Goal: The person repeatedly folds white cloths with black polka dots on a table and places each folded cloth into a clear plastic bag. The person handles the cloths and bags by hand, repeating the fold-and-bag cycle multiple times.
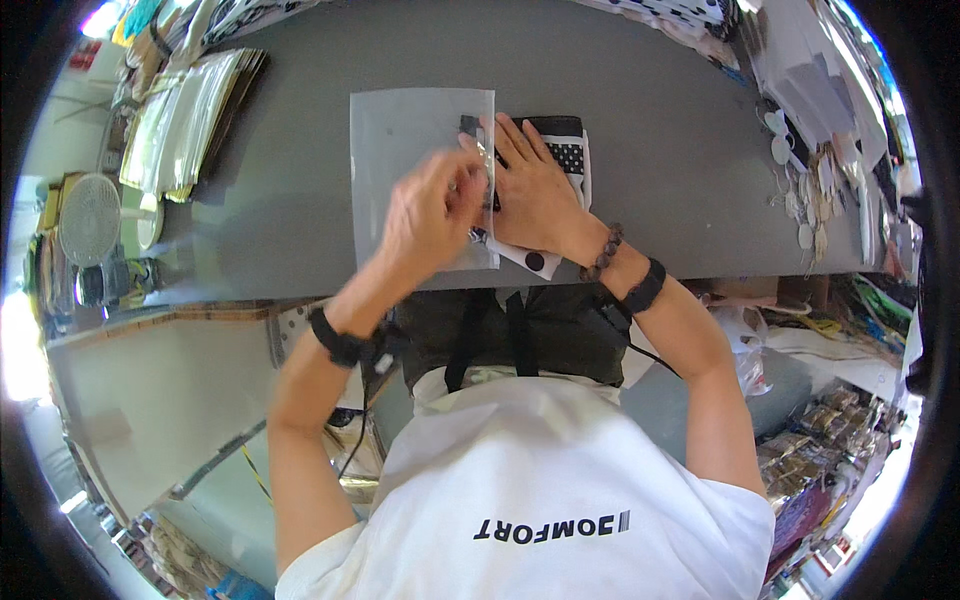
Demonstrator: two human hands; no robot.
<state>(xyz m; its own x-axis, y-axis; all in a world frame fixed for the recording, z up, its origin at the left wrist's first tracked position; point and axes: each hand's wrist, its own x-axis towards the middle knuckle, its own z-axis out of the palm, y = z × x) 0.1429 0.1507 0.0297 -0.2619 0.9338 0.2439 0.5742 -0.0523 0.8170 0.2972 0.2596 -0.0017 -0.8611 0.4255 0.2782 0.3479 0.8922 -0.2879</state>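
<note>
A folded black-and-white cloth [566, 156] with polka dots lies on the grey table in front of me. My right hand [536, 187] rests flat on it, fingers extended and slightly apart. To the left is a clear plastic bag [397, 127], its right edge overlapping the left part of the cloth and some of my right hand's fingers. My left hand [439, 210] is over the bag near that edge, blurred, with its fingers curled. Whether those fingers pinch the plastic is hidden. One white corner of the cloth with a black dot shows below my right hand.
A stack of clear plastic bags [191, 120] stands at the far left of the table [660, 187], beside a small white fan [90, 219]. Stringed tags [814, 187] hang together at the right. Dotted fabric [675, 11] lies along the far edge.
</note>
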